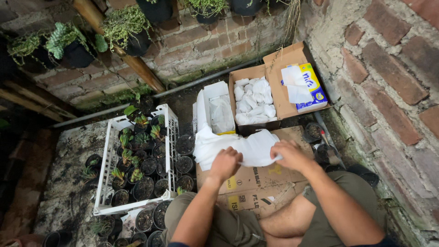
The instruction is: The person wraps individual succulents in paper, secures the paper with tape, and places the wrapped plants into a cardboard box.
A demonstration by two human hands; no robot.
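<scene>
A white sheet (249, 148) lies on flattened cardboard (256, 180) before the seated person. The left hand (225, 163) pinches its near edge, knuckles up; the right hand (289, 154) clamps the right edge. A box (256, 98) of white wads sits beyond, a crate (171, 132) of pots left.

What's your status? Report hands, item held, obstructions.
Left hand and right hand both gripping thin white paper sheet. Sheet held over flat brown cardboard. White plastic crate of small black potted plants beside left hand, not touching.
</scene>
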